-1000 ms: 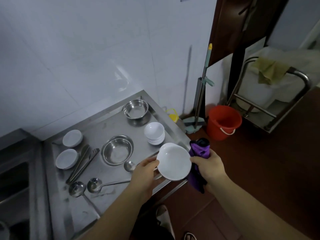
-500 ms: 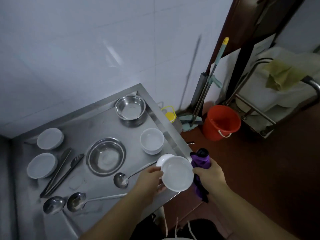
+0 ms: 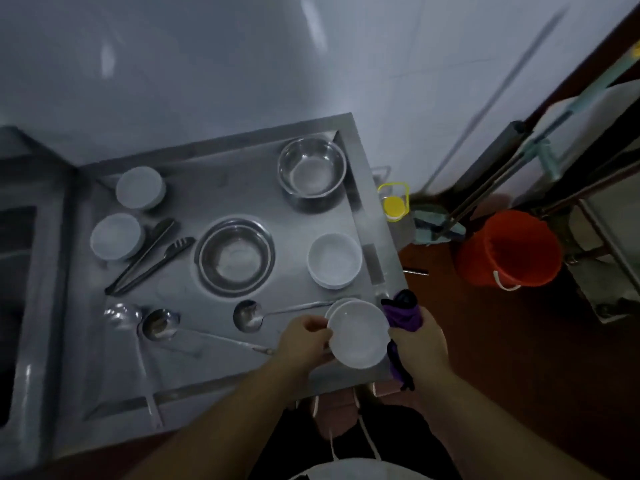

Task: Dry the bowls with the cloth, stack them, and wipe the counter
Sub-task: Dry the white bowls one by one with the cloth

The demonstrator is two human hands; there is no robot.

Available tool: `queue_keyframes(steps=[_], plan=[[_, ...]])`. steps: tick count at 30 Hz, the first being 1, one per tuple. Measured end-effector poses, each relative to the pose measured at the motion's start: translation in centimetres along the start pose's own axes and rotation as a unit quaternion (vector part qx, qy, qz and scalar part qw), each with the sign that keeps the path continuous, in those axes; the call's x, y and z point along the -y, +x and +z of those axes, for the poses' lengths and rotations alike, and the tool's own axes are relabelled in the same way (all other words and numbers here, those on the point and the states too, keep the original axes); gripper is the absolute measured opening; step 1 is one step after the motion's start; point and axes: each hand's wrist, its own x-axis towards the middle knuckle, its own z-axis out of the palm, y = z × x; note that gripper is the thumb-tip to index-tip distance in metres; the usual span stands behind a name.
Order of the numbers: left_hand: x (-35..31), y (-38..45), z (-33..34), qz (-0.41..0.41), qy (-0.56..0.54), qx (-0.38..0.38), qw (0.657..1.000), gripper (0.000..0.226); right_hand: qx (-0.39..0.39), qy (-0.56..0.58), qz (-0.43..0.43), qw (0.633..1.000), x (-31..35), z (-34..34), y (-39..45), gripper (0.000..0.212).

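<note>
A: How are the fingers set?

B: The left hand (image 3: 304, 341) is curled round the left rim of a white bowl (image 3: 358, 336), which is held above the bench's (image 3: 214, 174) front right corner. The purple cloth (image 3: 403, 315) is gripped in the right hand (image 3: 420, 344), pressed to the bowl's right side.

A: Can any writing be read?

B: None can be made out; the picture is dim and blurred.

A: Edges and open room?

B: A stack of white bowls (image 3: 334, 259) is seen near the right rim, just behind the held bowl. A ladle (image 3: 247, 315) lies just left of the left hand. Bare steel is left along the front edge; beyond the right edge an orange bucket (image 3: 509, 247) stands on the floor
</note>
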Motion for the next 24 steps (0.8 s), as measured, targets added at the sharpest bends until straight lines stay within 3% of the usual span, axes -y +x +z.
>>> queue_keyframes(steps=[11, 24], plan=[[3.2, 2.0, 1.8, -0.017, -0.053, -0.139, 0.989, 0.015, 0.096, -0.06, -0.034, 0.993, -0.1, 1.0, 4.5, 0.03], [4.6, 4.1, 2.6, 0.023, -0.019, -0.176, 0.984, 0.017, 0.094, -0.08, -0.053, 0.991, -0.7, 1.9, 5.9, 0.03]])
